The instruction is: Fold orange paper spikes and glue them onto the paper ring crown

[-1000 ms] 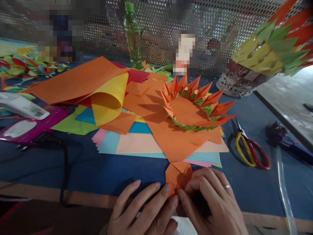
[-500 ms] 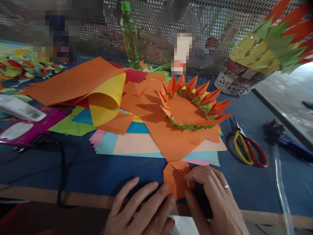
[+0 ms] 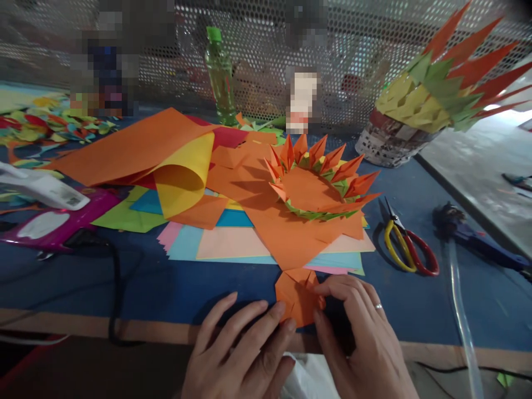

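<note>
A small orange piece of paper (image 3: 298, 296) with folds in it lies near the front edge of the table. On its left side rest the fingertips of my left hand (image 3: 245, 343), fingers spread. My right hand (image 3: 357, 327), with a ring on one finger, is curled at the paper's right edge, thumb and index finger gripping a small curled-up bit. Beyond the small piece lie larger orange sheets (image 3: 295, 244). On these sits a ring of folded paper (image 3: 344, 180) with orange spikes and a green base.
Yellow-and-red-handled scissors (image 3: 409, 246) and a blue tool (image 3: 486, 241) lie to the right. A green bottle (image 3: 220, 83) and a spiked paper pot (image 3: 399, 127) stand behind. At left are a purple device (image 3: 62, 221) with a black cable and paper scraps (image 3: 54, 122).
The head view has shifted slightly, so the table things sit a little differently in the picture. Both hands stay at the small orange paper, whose right edge now shows a small curl.
</note>
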The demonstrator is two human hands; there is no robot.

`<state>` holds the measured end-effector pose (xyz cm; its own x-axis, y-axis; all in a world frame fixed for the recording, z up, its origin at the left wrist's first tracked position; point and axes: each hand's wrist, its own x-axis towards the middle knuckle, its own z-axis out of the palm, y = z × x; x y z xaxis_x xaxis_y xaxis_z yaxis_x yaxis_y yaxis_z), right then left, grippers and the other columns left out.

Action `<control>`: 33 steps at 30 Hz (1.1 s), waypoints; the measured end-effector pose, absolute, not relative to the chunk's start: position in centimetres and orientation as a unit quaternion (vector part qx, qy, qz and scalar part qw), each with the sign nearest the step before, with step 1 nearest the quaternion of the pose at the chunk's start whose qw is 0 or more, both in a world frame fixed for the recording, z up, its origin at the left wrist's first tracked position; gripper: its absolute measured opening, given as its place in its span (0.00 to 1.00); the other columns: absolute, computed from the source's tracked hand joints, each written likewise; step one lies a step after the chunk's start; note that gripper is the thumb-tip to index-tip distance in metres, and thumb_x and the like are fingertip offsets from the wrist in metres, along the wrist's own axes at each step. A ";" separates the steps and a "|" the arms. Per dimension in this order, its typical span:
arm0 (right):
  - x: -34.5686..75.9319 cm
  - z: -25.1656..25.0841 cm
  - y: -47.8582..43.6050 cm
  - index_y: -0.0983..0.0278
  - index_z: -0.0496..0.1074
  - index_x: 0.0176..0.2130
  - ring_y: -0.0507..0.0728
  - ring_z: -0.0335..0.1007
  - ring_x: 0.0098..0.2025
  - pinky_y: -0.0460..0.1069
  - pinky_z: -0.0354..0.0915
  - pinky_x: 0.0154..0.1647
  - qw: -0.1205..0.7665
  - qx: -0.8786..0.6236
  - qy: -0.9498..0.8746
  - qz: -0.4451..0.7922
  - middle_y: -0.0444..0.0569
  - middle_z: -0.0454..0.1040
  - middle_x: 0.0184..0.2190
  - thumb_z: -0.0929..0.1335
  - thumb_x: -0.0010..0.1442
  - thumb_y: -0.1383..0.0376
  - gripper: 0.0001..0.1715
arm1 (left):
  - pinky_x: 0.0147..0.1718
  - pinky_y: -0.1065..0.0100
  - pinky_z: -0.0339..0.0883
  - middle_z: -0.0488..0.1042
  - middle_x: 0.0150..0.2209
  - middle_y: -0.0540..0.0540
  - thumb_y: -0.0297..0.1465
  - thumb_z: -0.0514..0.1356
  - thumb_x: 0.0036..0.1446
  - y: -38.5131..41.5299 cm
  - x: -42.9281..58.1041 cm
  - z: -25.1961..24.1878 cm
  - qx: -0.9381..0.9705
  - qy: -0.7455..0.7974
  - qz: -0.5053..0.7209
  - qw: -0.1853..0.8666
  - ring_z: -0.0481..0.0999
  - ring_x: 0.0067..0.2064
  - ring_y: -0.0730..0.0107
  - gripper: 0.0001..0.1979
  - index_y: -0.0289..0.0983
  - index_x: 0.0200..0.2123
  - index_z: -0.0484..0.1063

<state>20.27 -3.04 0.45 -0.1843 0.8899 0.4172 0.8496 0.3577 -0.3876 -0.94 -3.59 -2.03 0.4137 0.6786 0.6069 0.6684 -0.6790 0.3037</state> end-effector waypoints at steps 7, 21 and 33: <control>19.7 0.2 -3.4 0.58 0.65 0.52 0.61 0.66 0.51 0.56 0.69 0.48 0.302 -0.589 -0.749 0.038 0.53 0.71 0.49 0.69 0.64 0.63 0.16 | 0.68 0.55 0.55 0.84 0.47 0.51 0.32 0.58 0.70 -2.9 -0.1 -3.5 0.810 0.384 0.442 -0.034 0.78 0.51 0.67 0.11 0.42 0.47 0.81; 19.9 0.1 -4.0 0.58 0.65 0.53 0.60 0.63 0.55 0.56 0.65 0.54 0.333 -0.583 -0.736 0.085 0.51 0.69 0.51 0.64 0.67 0.70 0.16 | 0.68 0.54 0.54 0.82 0.51 0.49 0.30 0.58 0.68 -2.6 -2.7 -2.1 0.862 0.320 0.393 -0.038 0.77 0.53 0.66 0.11 0.40 0.48 0.80; 19.7 -0.5 -4.7 0.58 0.68 0.50 0.59 0.67 0.50 0.55 0.65 0.50 0.364 -0.613 -0.701 0.020 0.50 0.72 0.47 0.66 0.70 0.62 0.08 | 0.61 0.63 0.62 0.81 0.48 0.47 0.30 0.57 0.70 0.2 -3.6 3.2 0.889 0.285 0.356 0.034 0.77 0.50 0.69 0.12 0.38 0.53 0.76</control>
